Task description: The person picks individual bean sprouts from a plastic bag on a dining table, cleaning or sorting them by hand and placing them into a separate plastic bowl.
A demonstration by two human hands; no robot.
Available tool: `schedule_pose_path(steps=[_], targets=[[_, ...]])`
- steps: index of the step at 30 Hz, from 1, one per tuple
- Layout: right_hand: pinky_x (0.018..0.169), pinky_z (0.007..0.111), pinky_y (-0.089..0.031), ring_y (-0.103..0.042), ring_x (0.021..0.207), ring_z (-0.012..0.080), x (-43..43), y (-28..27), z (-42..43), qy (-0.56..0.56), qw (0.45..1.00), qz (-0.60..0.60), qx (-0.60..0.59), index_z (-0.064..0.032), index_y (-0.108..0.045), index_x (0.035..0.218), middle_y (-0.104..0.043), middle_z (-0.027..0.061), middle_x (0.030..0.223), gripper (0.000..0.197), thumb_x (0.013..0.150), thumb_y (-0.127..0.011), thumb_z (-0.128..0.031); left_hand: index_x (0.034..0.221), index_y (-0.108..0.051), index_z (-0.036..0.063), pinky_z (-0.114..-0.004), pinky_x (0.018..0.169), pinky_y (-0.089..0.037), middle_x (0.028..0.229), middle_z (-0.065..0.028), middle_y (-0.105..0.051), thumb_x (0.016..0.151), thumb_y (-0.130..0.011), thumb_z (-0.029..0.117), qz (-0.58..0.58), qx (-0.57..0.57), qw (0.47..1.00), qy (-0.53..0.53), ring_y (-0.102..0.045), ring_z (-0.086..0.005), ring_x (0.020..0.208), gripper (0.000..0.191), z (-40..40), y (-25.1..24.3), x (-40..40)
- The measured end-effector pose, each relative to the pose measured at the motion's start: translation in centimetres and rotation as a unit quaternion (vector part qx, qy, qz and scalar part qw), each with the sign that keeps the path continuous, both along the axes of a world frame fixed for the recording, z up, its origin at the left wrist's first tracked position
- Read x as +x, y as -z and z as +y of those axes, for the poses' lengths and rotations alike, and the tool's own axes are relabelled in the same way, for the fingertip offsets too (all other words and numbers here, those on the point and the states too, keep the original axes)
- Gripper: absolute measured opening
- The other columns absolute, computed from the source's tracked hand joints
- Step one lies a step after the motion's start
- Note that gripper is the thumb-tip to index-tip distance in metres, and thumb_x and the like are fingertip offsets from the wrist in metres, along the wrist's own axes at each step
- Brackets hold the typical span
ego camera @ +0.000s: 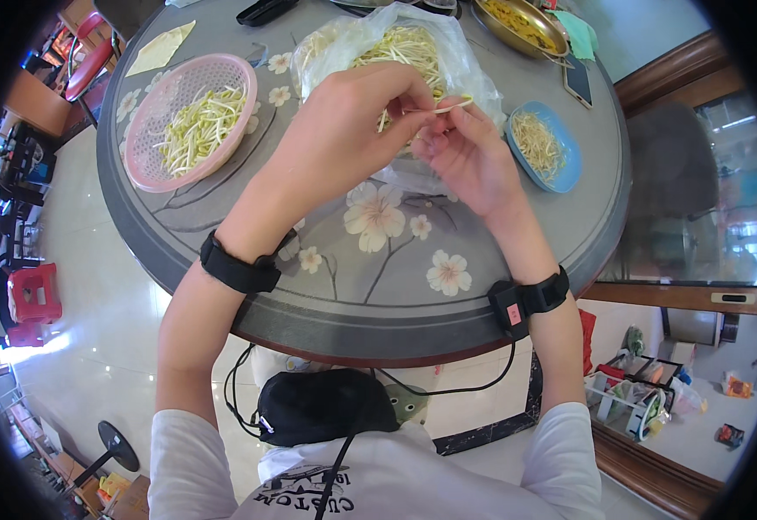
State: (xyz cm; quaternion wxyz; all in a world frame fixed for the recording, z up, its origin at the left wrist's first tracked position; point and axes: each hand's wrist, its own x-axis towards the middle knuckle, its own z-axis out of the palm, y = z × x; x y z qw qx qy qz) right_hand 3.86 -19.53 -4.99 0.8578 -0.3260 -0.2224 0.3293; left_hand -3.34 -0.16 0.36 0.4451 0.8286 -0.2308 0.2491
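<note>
Pinched between the fingertips of both hands is a single bean sprout (454, 106), its yellowish head pointing right. My left hand (352, 120) comes in from the left, and my right hand (469, 143) meets it over a clear plastic bag (472, 71) heaped with bean sprouts (404, 49). To the left stands a pink perforated basket (147, 130) with cleaned-looking sprouts (203, 130) in it. On the right, a blue plastic dish (570, 153) carries thin, brownish root ends (537, 146). Both wrists wear black straps.
A phone (577, 81) lies near the right rim of the round table (287, 318). Behind it are a metal pan (482, 13) of yellow food and a green cloth (576, 32). A pale yellow cloth (160, 49) lies at left. Cables hang below the table's front edge.
</note>
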Motion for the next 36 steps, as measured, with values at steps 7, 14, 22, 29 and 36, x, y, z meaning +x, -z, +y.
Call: schedule_pose_path(steps=[7,14,22,29,36], targets=[[0.079,0.028,-0.051,-0.059,0.080,0.0126,0.09,0.17,0.22,-0.018,1.000,-0.018,-0.007,-0.0027,-0.065,0.114,-0.065,0.0047,0.093,0.019,0.103,-0.059,-0.016,0.095,-0.068,0.0004,-0.030,0.072,-0.048,0.086,-0.0070,-0.068,0.086,-0.073,0.002,-0.002,0.008,1.000,0.025,-0.061,-0.0188,0.075,0.011,0.09,0.08,0.03],[0.080,0.028,-0.049,-0.057,0.084,0.0126,0.02,0.22,0.16,-0.030,0.999,-0.023,0.005,-0.0042,-0.065,0.114,-0.064,0.0042,0.094,0.017,0.103,-0.060,-0.015,0.095,-0.069,0.0001,-0.030,0.072,-0.048,0.086,-0.0070,-0.069,0.085,-0.073,0.001,0.001,0.002,0.999,0.036,-0.061,-0.0181,0.076,0.011,0.18,0.13,0.19],[0.081,0.029,-0.049,-0.058,0.085,0.0128,0.00,0.41,0.29,-0.036,0.998,-0.057,0.000,-0.0051,-0.064,0.116,-0.064,0.0041,0.095,0.017,0.103,-0.060,-0.015,0.094,-0.071,0.0007,-0.030,0.073,-0.050,0.085,-0.0070,-0.068,0.084,-0.074,-0.001,-0.034,0.024,0.998,0.055,-0.062,-0.0182,0.076,0.011,0.67,-0.01,0.42],[0.081,0.030,-0.050,-0.058,0.083,0.0123,-0.16,0.04,0.23,-0.024,0.999,-0.022,0.010,-0.0055,-0.064,0.114,-0.065,0.0043,0.095,0.015,0.101,-0.061,-0.013,0.093,-0.071,0.0011,-0.028,0.073,-0.048,0.085,-0.0048,-0.069,0.084,-0.074,0.001,0.001,-0.003,0.999,0.041,-0.059,-0.0153,0.075,0.010,0.29,-0.08,0.13],[0.081,0.030,-0.051,-0.060,0.083,0.0125,-0.13,0.01,0.16,-0.017,0.999,-0.042,0.029,-0.0046,-0.064,0.111,-0.066,0.0056,0.097,0.014,0.097,-0.063,-0.007,0.095,-0.071,0.0010,-0.027,0.074,-0.048,0.084,-0.0030,-0.070,0.083,-0.076,0.003,0.006,0.005,1.000,-0.006,-0.058,-0.0126,0.075,0.013,0.36,-0.28,0.14]])
